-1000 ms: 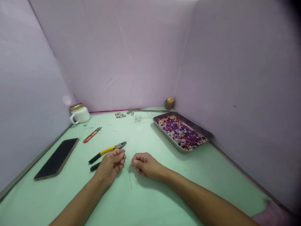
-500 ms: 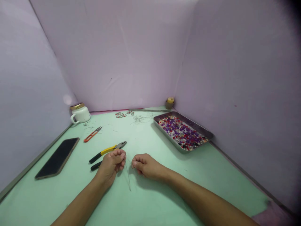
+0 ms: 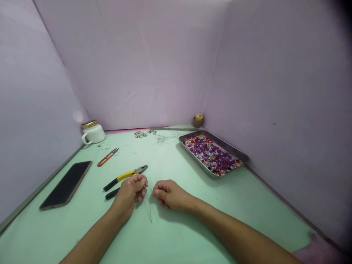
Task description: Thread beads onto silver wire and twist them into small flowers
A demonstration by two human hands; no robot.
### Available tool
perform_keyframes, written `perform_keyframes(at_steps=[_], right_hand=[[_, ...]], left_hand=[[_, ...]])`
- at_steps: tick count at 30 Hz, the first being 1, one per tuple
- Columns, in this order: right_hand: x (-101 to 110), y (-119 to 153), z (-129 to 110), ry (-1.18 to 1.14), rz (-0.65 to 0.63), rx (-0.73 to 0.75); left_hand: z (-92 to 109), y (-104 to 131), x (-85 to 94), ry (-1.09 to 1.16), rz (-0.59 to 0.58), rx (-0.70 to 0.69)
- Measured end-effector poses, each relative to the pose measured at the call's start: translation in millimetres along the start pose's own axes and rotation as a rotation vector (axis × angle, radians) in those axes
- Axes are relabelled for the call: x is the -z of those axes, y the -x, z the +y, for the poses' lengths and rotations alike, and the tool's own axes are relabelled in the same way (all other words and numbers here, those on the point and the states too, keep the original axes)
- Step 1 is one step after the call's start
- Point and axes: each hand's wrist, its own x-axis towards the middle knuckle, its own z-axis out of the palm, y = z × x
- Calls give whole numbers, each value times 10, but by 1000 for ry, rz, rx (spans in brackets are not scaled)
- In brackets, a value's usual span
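Note:
Over the middle of the green tabletop, my left hand (image 3: 133, 192) is closed in a pinch on a thin wire (image 3: 150, 209), whose loose end hangs down toward me. My right hand (image 3: 166, 193) is just to the right with thumb and forefinger pressed together. A fine strand seems to run between the two hands, but what the right fingertips hold is too small to make out. Pliers (image 3: 127, 175) with yellow and black handles lie beside and partly behind my left hand, which hides one handle in part.
A metal tray (image 3: 196, 161) of mixed beads stands at the right. On the left are a phone (image 3: 67, 185), orange thread snips (image 3: 107, 157) and a white mug (image 3: 95, 134) with a gold lid. Beaded pieces (image 3: 140, 134), wire bits (image 3: 161, 139) and a small pot (image 3: 198, 121) sit at the back.
My right hand has shifted very slightly left, toward the left hand. My left hand keeps its pinch on the wire, and the view has moved a touch.

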Motion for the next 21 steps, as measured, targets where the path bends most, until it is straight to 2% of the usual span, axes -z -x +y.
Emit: perform_keyframes(at_steps=[4,11,17,21], right_hand=[[-7,11,-19,16,-10,-17],[4,30,9,41,-30,-22],[105,62,-80,460,177,163],[197,82,-69,584,232,114]], left_hand=[[-33,-4,8,-57,3,-10],[-37,7,-3,2,63,-38],[-42,19,-26,8,116,-36],[-50,39,-60,-71,152,-43]])
